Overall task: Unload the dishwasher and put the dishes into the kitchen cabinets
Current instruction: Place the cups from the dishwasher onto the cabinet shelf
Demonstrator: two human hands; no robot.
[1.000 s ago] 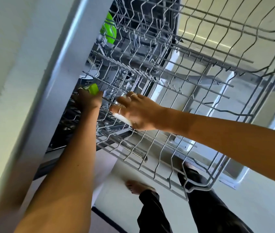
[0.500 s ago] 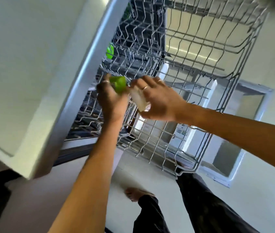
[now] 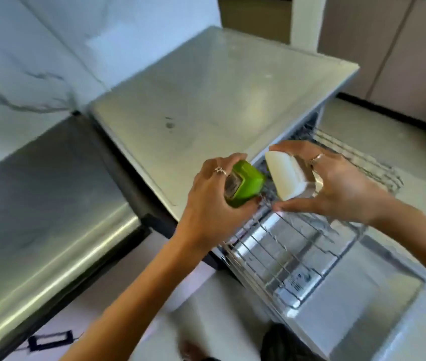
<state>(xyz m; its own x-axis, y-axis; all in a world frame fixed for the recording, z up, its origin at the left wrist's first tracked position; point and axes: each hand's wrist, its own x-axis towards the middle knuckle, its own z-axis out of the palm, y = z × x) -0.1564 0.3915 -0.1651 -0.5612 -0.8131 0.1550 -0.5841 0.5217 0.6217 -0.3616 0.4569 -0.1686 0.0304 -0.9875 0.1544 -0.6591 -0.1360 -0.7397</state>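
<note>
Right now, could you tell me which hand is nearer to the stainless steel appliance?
Left. The left hand, holding a green-lidded container, is beside the stainless steel appliance; the right hand, holding a white-lidded container, is over the dishwasher rack.

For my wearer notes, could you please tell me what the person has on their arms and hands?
Both forearms are bare, with no sleeves, watch or bracelet in view. The left hand wears a metal ring with a small ornament on top. The right hand wears a plain metal band.
</note>
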